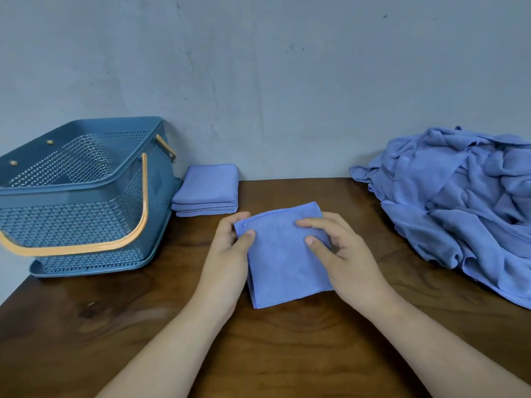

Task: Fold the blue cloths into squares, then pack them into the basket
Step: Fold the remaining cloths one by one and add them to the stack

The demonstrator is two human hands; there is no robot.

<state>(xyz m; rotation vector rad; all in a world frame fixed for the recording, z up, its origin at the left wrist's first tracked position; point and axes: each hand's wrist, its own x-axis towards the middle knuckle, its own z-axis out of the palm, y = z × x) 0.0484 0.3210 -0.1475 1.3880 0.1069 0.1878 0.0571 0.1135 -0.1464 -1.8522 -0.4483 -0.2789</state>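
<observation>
1. The folded cloth [284, 259], blue and brought to a rough square, is seen at the middle of the table [287, 354], between the two hands
2. Left hand [230, 248]: the cloth's far left corner is pinched, with the thumb laid on top and the fingers behind the edge
3. Right hand [342, 254]: it is laid over the cloth's right side, with forefinger and thumb pressed on the top face. The other fingers are hidden, so whether the edge is gripped cannot be told
4. The basket [71, 222], blue and perforated, is placed at the left of the table; its orange handle [138, 225] is swung down across the near wall
5. A stack of folded cloths [208, 188] is noted just beside the basket's right side, against the grey wall [258, 67]
6. A pile of unfolded cloths [459, 202] is heaped at the table's right, well apart from the folded cloth
</observation>
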